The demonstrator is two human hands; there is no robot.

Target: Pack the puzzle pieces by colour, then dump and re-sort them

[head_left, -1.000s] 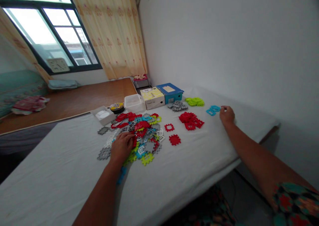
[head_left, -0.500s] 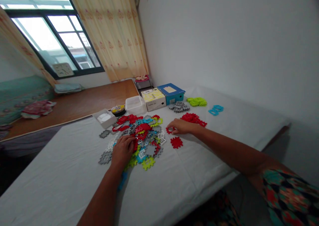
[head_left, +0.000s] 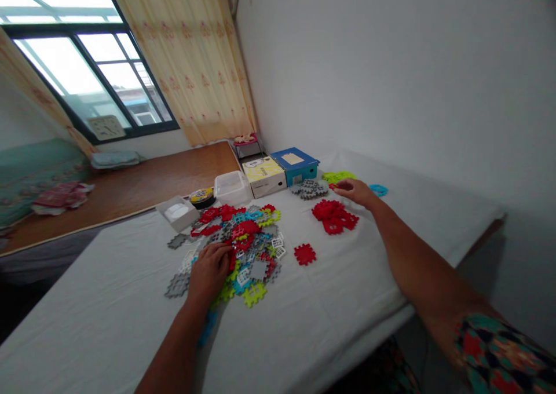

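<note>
My right hand [head_left: 355, 190] is closed on a red interlocking plastic tile [head_left: 333, 186], only part of which shows past the fingertips. It is between the green tiles [head_left: 339, 176] and a heap of red tiles [head_left: 332, 211]. My left hand [head_left: 211, 269] lies on the left side of a mixed pile of interlocking tiles [head_left: 259, 269], fingers stretched over it and touching red pieces. Red, grey, blue, green and white tiles overlap in that pile. One red square tile [head_left: 304, 254] lies by itself between the pile and the red heap.
Grey tiles [head_left: 309, 189] and blue tiles [head_left: 379, 190] form separate groups toward the wall. Along the back stand a blue box [head_left: 299, 165], a yellow-and-white box [head_left: 264, 177], a clear plastic tub [head_left: 233, 188], a round tin [head_left: 202, 197] and a small white box [head_left: 177, 213].
My right hand has taken up a red tile with a round opening from beside the pile and moved it away and to the right, past the red heap. My left hand has stayed on the pile.
</note>
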